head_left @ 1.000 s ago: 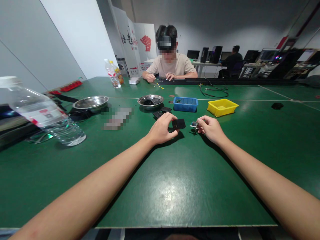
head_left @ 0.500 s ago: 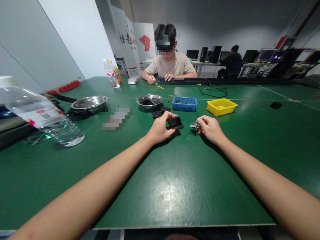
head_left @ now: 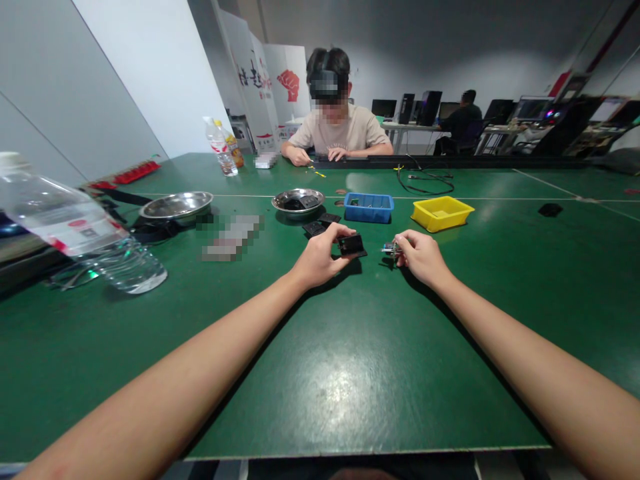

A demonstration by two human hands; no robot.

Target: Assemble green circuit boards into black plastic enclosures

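Between the thumb and fingers of my left hand [head_left: 323,257] is a small black plastic case [head_left: 352,246], its hollow side facing me. My right hand [head_left: 419,255] pinches a small circuit board [head_left: 389,249] with metal and blue parts, held a short way to the right of the case. The two pieces are apart. Just beyond my left hand, black flat pieces [head_left: 315,229] lie on the green table [head_left: 320,347]. A steel bowl [head_left: 298,212] behind them holds more black pieces.
A blue divided tray [head_left: 369,215] and a yellow tray [head_left: 442,219] stand beyond my hands. To the left are a large water bottle [head_left: 85,233] and another steel dish [head_left: 176,215]. A black cable [head_left: 430,184] lies farther back. A person [head_left: 337,127] sits opposite, hands on the table.
The black case in my left hand has tilted slightly. My right hand and the board have barely moved. The whole view has shifted a little.
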